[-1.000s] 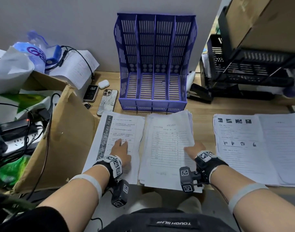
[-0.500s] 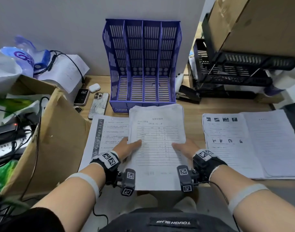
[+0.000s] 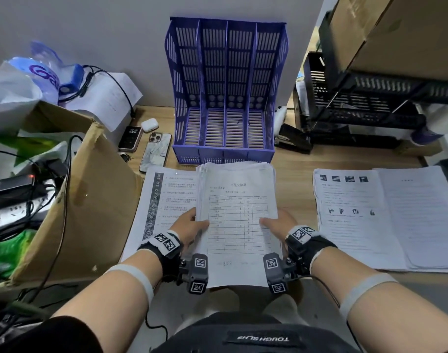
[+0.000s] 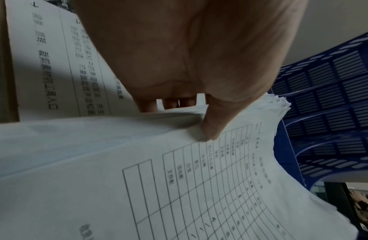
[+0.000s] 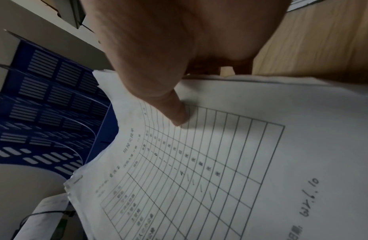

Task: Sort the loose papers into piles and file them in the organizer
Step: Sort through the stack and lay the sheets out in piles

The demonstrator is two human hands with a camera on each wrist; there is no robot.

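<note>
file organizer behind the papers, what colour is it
The file organizer is blue-purple plastic with slotted walls; the head view shows it best.

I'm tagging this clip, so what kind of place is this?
Most likely a cluttered office desk: a blue file organizer against the wall, printed forms such as the stack of papers in both hands, and a black stapler beside the organizer.

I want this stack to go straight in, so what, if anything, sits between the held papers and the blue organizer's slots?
Nothing visible does. The paper stack, pinched by the left hand and right hand, hangs just in front of the blue organizer, whose four slots look empty. The phones lie off to its left.
</note>
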